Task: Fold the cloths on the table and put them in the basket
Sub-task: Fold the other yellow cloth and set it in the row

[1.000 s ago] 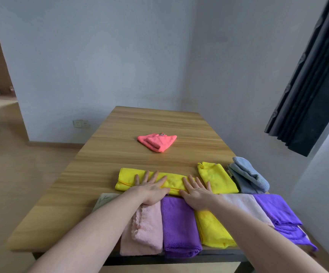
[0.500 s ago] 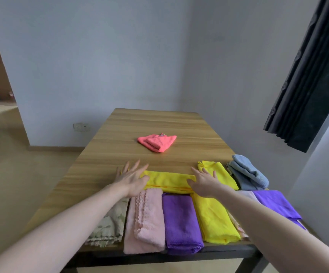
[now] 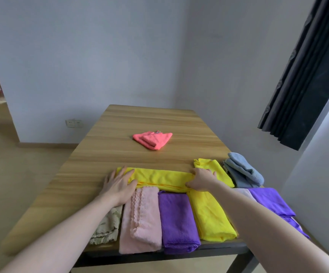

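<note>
A long folded yellow cloth (image 3: 159,178) lies crosswise on the wooden table (image 3: 140,123). My left hand (image 3: 118,184) rests flat on its left end, fingers spread. At its right end, my right hand (image 3: 202,179) pinches the cloth between thumb and fingers. Along the near edge lie folded cloths side by side: beige (image 3: 106,227), pink (image 3: 140,219), purple (image 3: 177,219), yellow (image 3: 211,215) and another purple (image 3: 272,201). Farther right are a yellow cloth (image 3: 214,170) and a blue one (image 3: 242,172). A coral cloth (image 3: 152,139) sits mid-table. No basket is in view.
A white wall runs close behind and to the right of the table. A dark curtain (image 3: 305,75) hangs at the right. Bare floor lies to the left, with a wall socket (image 3: 73,123) low on the wall.
Both hands slid apart from the middle of the long yellow cloth to its two ends. My right hand closed on the right end. The view tilted slightly.
</note>
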Demonstrator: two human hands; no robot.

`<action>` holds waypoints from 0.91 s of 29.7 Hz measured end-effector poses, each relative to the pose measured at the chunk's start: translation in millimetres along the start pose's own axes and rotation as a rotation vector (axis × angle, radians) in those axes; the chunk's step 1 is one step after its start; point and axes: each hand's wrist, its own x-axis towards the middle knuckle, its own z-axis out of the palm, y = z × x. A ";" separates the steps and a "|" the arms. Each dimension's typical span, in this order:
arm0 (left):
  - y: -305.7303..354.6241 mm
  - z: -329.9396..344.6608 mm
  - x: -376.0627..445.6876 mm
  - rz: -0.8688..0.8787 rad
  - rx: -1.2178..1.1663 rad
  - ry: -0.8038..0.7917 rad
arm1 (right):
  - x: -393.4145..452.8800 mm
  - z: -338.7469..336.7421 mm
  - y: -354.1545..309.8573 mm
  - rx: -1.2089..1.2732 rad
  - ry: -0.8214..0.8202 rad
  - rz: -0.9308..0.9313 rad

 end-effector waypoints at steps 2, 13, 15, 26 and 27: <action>-0.4 3.5 0.6 0.024 0.013 0.019 | 4.2 -2.5 0.5 0.004 -0.013 0.034; -2.5 5.1 -3.1 0.034 -0.035 0.096 | 12.2 -4.7 -6.2 0.046 0.012 0.083; -0.9 5.1 -4.7 0.033 -0.036 0.097 | 9.8 -3.7 -5.8 0.066 0.040 0.073; 3.9 -3.0 -16.0 0.011 -0.096 0.093 | -1.5 -45.6 -6.5 0.520 0.211 0.092; 4.1 -2.2 -16.3 0.001 -0.092 0.105 | -1.2 -48.4 -6.7 0.562 0.209 0.109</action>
